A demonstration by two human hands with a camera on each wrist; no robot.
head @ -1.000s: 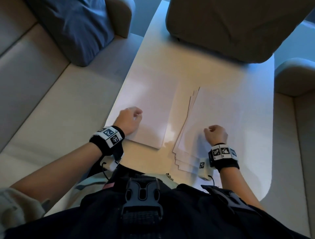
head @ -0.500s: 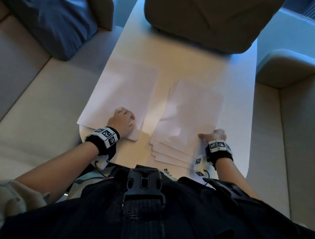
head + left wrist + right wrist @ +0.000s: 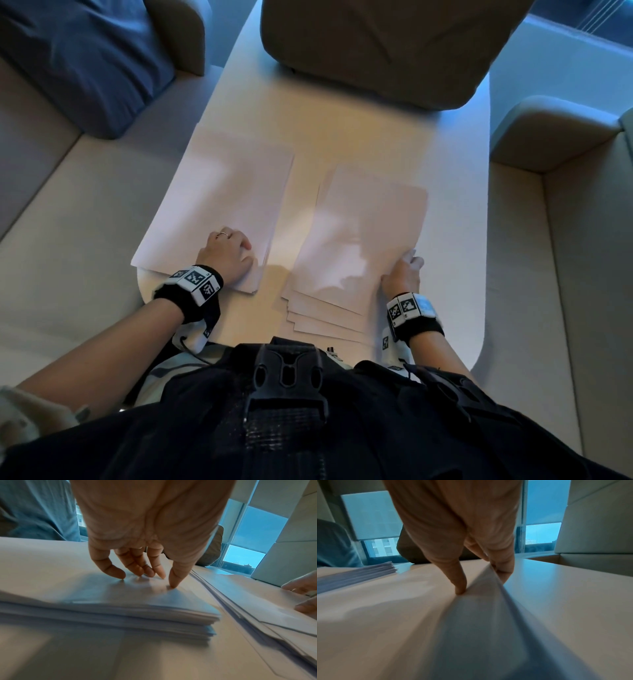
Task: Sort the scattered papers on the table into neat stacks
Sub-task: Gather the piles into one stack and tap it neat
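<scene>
A squared stack of white papers (image 3: 219, 192) lies on the left of the pale table (image 3: 452, 205). My left hand (image 3: 227, 251) rests on its near right corner, and the arched fingertips (image 3: 145, 574) press on the top sheet (image 3: 120, 608). To the right lies a fanned pile of papers (image 3: 363, 233), its near edges stepped apart. At that pile's right edge my right hand (image 3: 404, 274) pinches the top paper. In the right wrist view the thumb (image 3: 460, 588) sits on top, the fingers go under, and the lifted edge (image 3: 488, 582) rises off the table.
A brown cushion (image 3: 394, 48) covers the table's far end. A blue cushion (image 3: 78, 58) lies on the beige bench to the left. Another beige seat with an armrest (image 3: 555, 133) is on the right. My dark harness buckle (image 3: 287, 383) fills the near edge.
My right hand slid from the top of the fanned pile to its right edge and took hold of the paper there. The left hand stayed on the left stack.
</scene>
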